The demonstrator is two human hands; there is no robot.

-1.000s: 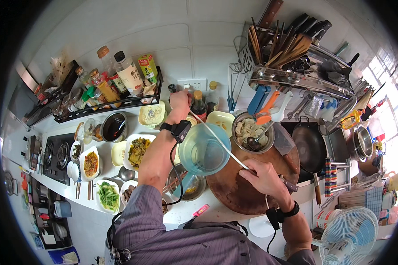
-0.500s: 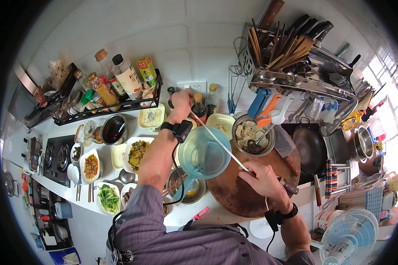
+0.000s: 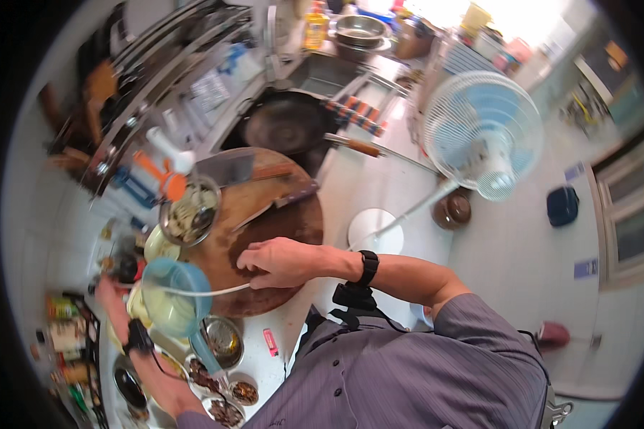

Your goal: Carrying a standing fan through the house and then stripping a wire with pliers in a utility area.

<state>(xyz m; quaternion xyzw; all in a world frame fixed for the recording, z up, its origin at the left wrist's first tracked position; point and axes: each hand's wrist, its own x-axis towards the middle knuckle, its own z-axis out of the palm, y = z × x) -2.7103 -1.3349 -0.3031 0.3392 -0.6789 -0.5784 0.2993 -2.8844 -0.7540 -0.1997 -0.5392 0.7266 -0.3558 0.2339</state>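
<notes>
A white cord (image 3: pixel 215 292) stretches across a translucent blue water scoop (image 3: pixel 168 314), between my two hands. My right hand (image 3: pixel 283 262) is closed on it above the near side of a round wooden chopping board (image 3: pixel 300 229). At the left, by the wall and some bottles, my left hand (image 3: pixel 112 300) is closed at the cord's other end; blur hides its fingertips and any plug there. On the board lie a knife (image 3: pixel 293 196) and a cleaver (image 3: pixel 229 168). Beside it stands a metal bowl (image 3: pixel 213 236) of dumplings with a ladle in it.
A standing fan (image 3: pixel 483 136) is at the right, with a brown jar (image 3: pixel 452 211) next to it. A dark wok (image 3: pixel 286 125) sits beyond the board, its wooden handle pointing right. Small dishes of food (image 3: pixel 225 413) and a metal bowl (image 3: pixel 222 341) crowd the near left.
My view has swung to the right, bringing the fan and the floor into sight. Both hands keep the cord stretched between them; the right hand is still over the board.
</notes>
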